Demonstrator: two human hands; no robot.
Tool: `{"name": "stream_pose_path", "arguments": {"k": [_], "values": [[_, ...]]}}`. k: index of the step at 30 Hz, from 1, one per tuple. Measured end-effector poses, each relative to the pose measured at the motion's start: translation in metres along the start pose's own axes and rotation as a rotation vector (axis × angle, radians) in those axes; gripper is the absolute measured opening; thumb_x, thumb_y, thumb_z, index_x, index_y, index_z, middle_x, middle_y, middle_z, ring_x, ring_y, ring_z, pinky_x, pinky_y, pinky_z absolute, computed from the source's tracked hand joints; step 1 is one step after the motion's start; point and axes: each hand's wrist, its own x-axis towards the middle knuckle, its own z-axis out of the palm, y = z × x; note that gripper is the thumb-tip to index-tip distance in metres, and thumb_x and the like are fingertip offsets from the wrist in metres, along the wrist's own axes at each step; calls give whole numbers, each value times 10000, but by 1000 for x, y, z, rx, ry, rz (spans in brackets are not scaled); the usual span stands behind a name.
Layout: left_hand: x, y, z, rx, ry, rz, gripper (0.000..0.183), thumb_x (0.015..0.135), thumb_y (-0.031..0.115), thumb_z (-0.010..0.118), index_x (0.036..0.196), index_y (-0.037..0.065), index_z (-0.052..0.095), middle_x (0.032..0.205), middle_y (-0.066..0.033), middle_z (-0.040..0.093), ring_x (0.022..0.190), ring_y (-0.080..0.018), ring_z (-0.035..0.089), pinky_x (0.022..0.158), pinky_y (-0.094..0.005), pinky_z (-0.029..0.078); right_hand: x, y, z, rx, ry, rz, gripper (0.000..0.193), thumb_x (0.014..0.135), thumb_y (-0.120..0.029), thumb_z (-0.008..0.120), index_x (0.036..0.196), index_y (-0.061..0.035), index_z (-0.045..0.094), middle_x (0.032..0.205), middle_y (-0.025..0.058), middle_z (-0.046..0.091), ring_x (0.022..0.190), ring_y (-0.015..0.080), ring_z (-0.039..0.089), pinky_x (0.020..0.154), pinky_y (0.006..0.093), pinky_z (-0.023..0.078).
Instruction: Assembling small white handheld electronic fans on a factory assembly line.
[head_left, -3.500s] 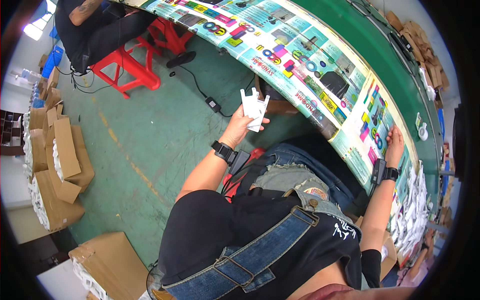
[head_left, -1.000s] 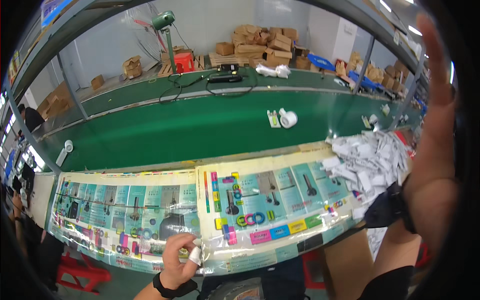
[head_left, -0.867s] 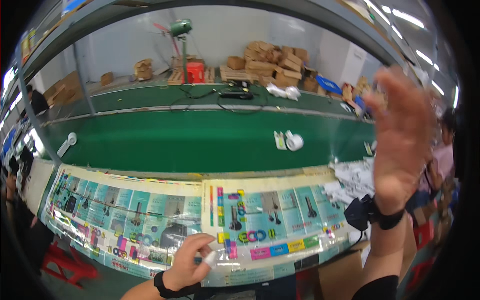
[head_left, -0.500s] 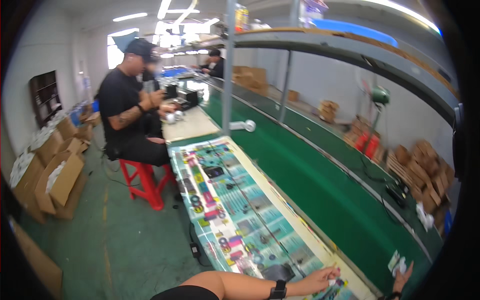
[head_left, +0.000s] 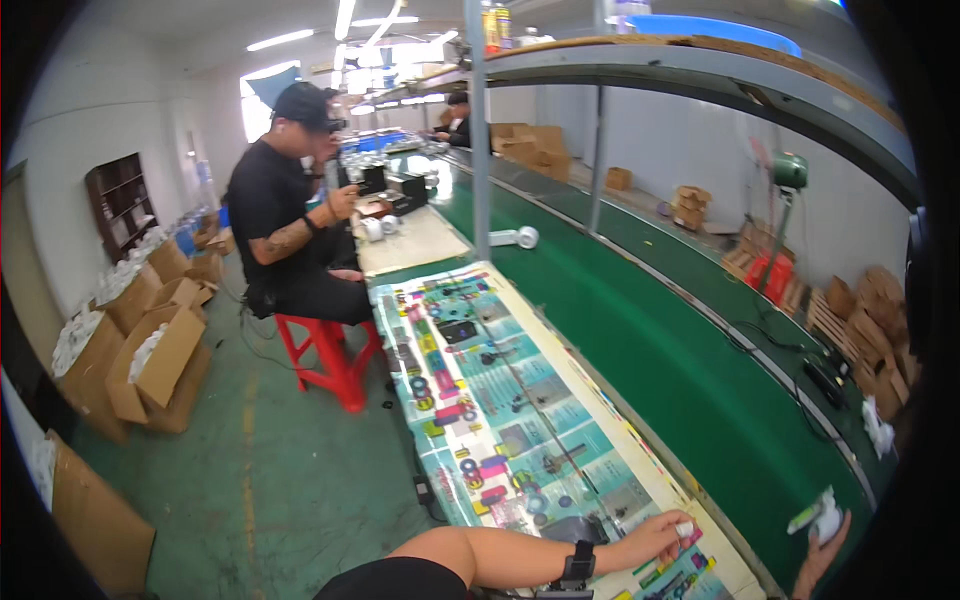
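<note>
My left hand (head_left: 655, 541), with a black watch on its wrist, is above the near end of the printed sheet (head_left: 560, 400). Its fingers are closed round a small white piece (head_left: 685, 529), too small to name. Over the green belt at the lower right, my right hand (head_left: 826, 558) grips a white rounded object (head_left: 828, 518). A flat pale-green and white part (head_left: 806, 512) shows beside that object; whether they are joined I cannot tell. A dark grey flat item (head_left: 572, 530) lies on the sheet next to my left forearm.
A green conveyor belt (head_left: 620, 330) runs alongside, carrying a white device with a round head (head_left: 515, 238). Metal shelf posts (head_left: 480, 150) rise from its edge. On a red stool (head_left: 330, 365) sits a co-worker in black (head_left: 290, 210). Open cartons (head_left: 160, 365) stand on the left floor.
The whole view has shifted, so the scene sits further right and the picture is sharper. My right fingers, more spread before, now close about the white object. The co-worker's hand has risen toward the head.
</note>
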Motion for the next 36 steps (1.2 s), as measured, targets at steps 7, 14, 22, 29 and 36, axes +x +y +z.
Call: {"name": "stream_pose_path", "arguments": {"k": [7,14,22,29,36], "values": [[-6,62,1,342,115,68,431,934,395,416,1171,43,491,1073,-50,568,1033,-146,518,888,-278,408,-31,-299,11,642,-301,217,680,709,-88,699,1302,-37,370,1240,86,428,1146,204,449,978,331,371],[-24,43,26,-438,-458,-220,590,945,372,91,1285,-19,374,1193,-176,506,1026,-304,571,889,-377,464,-89,-322,5,956,-453,495,717,742,17,651,1355,-31,282,1244,124,449,1176,215,441,941,334,400],[-35,40,21,-729,-484,-516,423,932,297,348,1215,-1,451,1047,-166,571,919,-299,609,795,-386,509,-120,-323,0,884,-321,509,739,719,61,642,1363,-16,288,1200,115,464,1177,233,438,930,364,415],[-49,58,44,-174,-466,-613,316,911,217,381,1102,-12,486,987,-176,603,793,-271,650,645,-335,545,-111,-307,-40,-420,-218,-669,386,672,-51,693,1010,-151,537,1080,23,576,1127,259,478,940,449,404],[-62,32,58,84,-486,-435,256,883,130,414,1095,5,484,929,-132,608,736,-200,640,578,-288,512,-122,-294,-52,-625,-245,-749,306,721,-123,659,998,-218,570,1136,-73,567,1144,190,441,1025,460,307]]}}
